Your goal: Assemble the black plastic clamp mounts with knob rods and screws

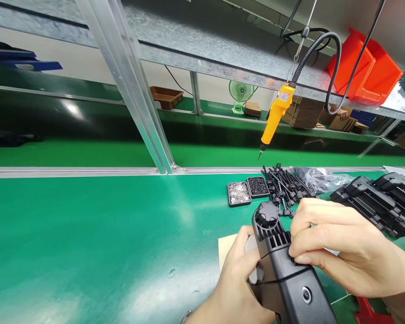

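Observation:
A black plastic housing with vent slots and a round knob at its top end is tilted up in front of me. My left hand is wrapped round its left side and underside. On its upper face, just below the vents, the thumb and fingers of my right hand are pinched together; what they hold, if anything, is hidden. A small round metal-rimmed part sits in the housing nearer to me. Behind the housing lies a pile of black knobbed cable-like parts.
A yellow electric screwdriver hangs above the bench. Two small trays hold clear pieces and tiny black parts. More black housings lie at right, beside a plastic bag. An aluminium post stands at left. Orange bins sit overhead.

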Available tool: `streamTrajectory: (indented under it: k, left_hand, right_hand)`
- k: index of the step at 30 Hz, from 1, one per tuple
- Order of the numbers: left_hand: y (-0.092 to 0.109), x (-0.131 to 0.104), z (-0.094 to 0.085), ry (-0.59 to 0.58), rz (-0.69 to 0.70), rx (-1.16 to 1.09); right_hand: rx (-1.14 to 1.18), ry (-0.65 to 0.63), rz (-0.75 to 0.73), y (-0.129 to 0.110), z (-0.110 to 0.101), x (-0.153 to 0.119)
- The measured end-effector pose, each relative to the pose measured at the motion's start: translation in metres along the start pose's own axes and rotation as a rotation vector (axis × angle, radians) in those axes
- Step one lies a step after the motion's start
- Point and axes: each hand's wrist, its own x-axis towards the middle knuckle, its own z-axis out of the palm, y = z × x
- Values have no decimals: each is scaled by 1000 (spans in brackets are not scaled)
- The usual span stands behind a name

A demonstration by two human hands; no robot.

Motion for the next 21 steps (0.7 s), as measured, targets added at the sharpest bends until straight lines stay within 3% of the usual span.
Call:
streamTrajectory:
  k: [7,16,19,21]
  left_hand:
    - [-2,-2,1,-1,7,19]
    - [2,-4,0,-7,-71,-17]
    - [1,-4,2,14,-109,-62]
    - [-4,-5,4,0,-146,-68]
  right_hand:
    - [-11,-41,-9,-3,-7,-1]
    - [31,-72,103,-13,-17,8]
    - [-23,92,128,2,-25,12]
    - [-90,339,276,28,-30,25]
